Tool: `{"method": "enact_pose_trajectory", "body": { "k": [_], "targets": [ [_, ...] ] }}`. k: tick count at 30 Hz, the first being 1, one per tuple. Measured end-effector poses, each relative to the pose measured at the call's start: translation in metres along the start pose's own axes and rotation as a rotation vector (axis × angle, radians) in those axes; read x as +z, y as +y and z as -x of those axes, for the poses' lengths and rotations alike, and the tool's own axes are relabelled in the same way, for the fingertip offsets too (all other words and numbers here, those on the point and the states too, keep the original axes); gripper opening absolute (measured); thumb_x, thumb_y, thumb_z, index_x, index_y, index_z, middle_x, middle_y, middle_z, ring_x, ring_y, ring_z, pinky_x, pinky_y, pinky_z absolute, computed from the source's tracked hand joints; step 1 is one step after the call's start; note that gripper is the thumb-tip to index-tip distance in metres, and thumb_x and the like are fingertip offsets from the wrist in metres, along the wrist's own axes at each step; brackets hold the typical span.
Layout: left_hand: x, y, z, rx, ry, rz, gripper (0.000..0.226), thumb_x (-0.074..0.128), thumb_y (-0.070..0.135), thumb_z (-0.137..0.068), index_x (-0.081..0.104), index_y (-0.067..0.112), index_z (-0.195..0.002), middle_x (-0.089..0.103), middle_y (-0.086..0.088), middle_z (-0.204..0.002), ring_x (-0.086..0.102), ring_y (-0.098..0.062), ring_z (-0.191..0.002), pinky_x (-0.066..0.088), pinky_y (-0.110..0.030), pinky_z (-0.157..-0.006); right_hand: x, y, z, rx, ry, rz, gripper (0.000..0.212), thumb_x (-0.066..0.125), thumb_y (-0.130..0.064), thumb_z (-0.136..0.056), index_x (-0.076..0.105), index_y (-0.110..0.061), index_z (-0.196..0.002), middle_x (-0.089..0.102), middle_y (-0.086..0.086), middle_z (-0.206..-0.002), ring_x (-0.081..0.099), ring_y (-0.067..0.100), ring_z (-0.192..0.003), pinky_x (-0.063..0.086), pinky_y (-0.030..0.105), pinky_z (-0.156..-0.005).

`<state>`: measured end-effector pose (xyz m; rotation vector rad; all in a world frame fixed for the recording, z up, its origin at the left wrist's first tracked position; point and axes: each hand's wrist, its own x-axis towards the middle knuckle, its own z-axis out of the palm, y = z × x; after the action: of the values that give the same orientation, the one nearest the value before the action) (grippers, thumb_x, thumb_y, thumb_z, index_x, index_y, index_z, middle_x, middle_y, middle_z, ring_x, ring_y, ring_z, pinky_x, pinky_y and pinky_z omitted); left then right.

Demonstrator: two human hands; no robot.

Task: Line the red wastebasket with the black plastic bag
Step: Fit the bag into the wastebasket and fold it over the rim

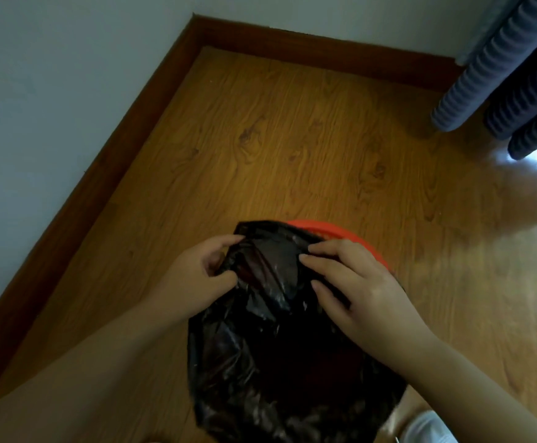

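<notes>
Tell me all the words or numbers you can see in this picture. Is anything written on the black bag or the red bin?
There are none to read.
The black plastic bag shows only shiny creases, no print.
The red wastebasket shows just a bare strip of rim, no label.
The wooden floor, the wall and the curtain carry no writing either.

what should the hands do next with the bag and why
Probably draw the two hands apart to open the bag's mouth. The left hand and right hand each pinch the black plastic bag at its far edge, which looks closed and crumpled, and the red wastebasket rim shows uncovered beyond it.
</notes>
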<state>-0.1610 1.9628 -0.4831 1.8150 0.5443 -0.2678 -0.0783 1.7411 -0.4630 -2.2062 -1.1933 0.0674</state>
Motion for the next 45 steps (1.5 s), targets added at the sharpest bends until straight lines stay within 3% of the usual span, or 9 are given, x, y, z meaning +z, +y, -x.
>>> {"method": "enact_pose_trajectory", "body": {
  "k": [3, 8, 12, 15, 19, 25, 35, 40, 45],
  "targets": [
    [0.002, -0.002, 0.005, 0.061, -0.076, -0.059, 0.048, 0.058, 0.011, -0.083, 0.053, 0.052, -0.107, 0.059, 0.024, -0.106, 0.055, 0.014, -0.095, 0.044, -0.003, -0.072, 0.006, 0.002, 0.001, 0.050, -0.010, 0.051, 0.029, 0.067, -0.007, -0.079, 0.063, -0.002, -0.108, 0.062, 0.012, -0.105, 0.059, 0.025, -0.091, 0.052, 0.036, -0.077],
    [0.004, -0.001, 0.010, 0.111, -0.090, -0.077, 0.049, 0.055, 0.009, -0.083, 0.051, 0.047, -0.112, 0.053, 0.052, -0.088, 0.047, 0.028, -0.091, 0.039, 0.004, -0.067, 0.009, 0.005, 0.000, 0.148, 0.006, 0.021, 0.025, 0.069, -0.014, -0.078, 0.064, -0.002, -0.099, 0.060, 0.010, -0.093, 0.057, 0.024, -0.083, 0.049, 0.030, -0.073],
    [0.006, -0.002, 0.011, 0.143, -0.076, -0.077, 0.049, 0.054, 0.007, -0.084, 0.052, 0.046, -0.113, 0.059, 0.042, -0.095, 0.052, 0.018, -0.097, 0.043, -0.001, -0.073, 0.009, 0.007, -0.002, 0.235, 0.026, 0.018, 0.021, 0.071, -0.009, -0.075, 0.063, -0.003, -0.093, 0.057, 0.008, -0.088, 0.056, 0.022, -0.081, 0.051, 0.032, -0.068],
    [0.006, -0.004, 0.011, 0.176, -0.075, -0.078, 0.044, 0.055, 0.009, -0.088, 0.053, 0.045, -0.113, 0.063, 0.031, -0.103, 0.056, 0.011, -0.100, 0.045, -0.004, -0.075, 0.010, 0.009, -0.004, 0.271, 0.026, -0.011, 0.011, 0.070, -0.007, -0.076, 0.061, -0.006, -0.082, 0.052, 0.001, -0.083, 0.052, 0.013, -0.077, 0.046, 0.018, -0.067],
    [0.007, 0.001, 0.012, 0.217, -0.026, -0.105, 0.025, 0.049, 0.045, -0.083, 0.057, 0.045, -0.106, 0.064, 0.034, -0.095, 0.060, 0.008, -0.090, 0.043, -0.002, -0.069, 0.003, 0.017, -0.008, 0.469, 0.067, -0.232, 0.014, 0.062, -0.015, -0.083, 0.054, -0.020, -0.074, 0.054, -0.010, -0.069, 0.052, 0.001, -0.062, 0.042, 0.006, -0.056],
    [0.003, -0.007, 0.010, 0.157, -0.009, -0.092, 0.034, 0.058, 0.052, -0.069, 0.065, 0.038, -0.099, 0.070, 0.016, -0.095, 0.062, 0.002, -0.092, 0.048, -0.018, -0.080, -0.002, 0.036, -0.015, 0.742, 0.000, -0.694, 0.012, 0.060, -0.019, -0.085, 0.058, -0.018, -0.074, 0.065, -0.004, -0.059, 0.062, 0.010, -0.055, 0.051, 0.020, -0.051],
    [0.001, -0.012, 0.009, 0.205, 0.034, -0.036, 0.017, 0.060, 0.039, -0.077, 0.071, 0.026, -0.077, 0.073, 0.006, -0.077, 0.067, -0.007, -0.068, 0.050, -0.013, -0.060, 0.010, 0.057, 0.010, 1.024, -0.118, -1.105, 0.001, 0.058, -0.009, -0.084, 0.058, -0.008, -0.084, 0.061, 0.009, -0.070, 0.059, 0.017, -0.058, 0.052, 0.026, -0.055],
    [0.002, -0.017, 0.005, 0.150, 0.152, 0.060, 0.021, 0.061, 0.039, -0.075, 0.072, 0.020, -0.077, 0.073, -0.002, -0.075, 0.068, -0.016, -0.067, 0.052, -0.022, -0.060, 0.006, 0.058, 0.014, 1.026, -0.228, -1.243, 0.039, 0.060, -0.027, -0.073, 0.058, -0.004, -0.105, 0.065, 0.011, -0.085, 0.063, 0.020, -0.074, 0.053, 0.030, -0.062],
    [0.003, -0.016, 0.000, 0.123, 0.208, 0.111, 0.021, 0.061, 0.036, -0.075, 0.073, 0.018, -0.076, 0.073, -0.004, -0.073, 0.068, -0.016, -0.066, 0.052, -0.017, -0.056, 0.005, 0.063, 0.011, 1.008, -0.171, -1.361, 0.041, 0.058, -0.029, -0.077, 0.057, -0.001, -0.108, 0.065, 0.012, -0.086, 0.063, 0.023, -0.076, 0.055, 0.032, -0.062]
  ]
}}
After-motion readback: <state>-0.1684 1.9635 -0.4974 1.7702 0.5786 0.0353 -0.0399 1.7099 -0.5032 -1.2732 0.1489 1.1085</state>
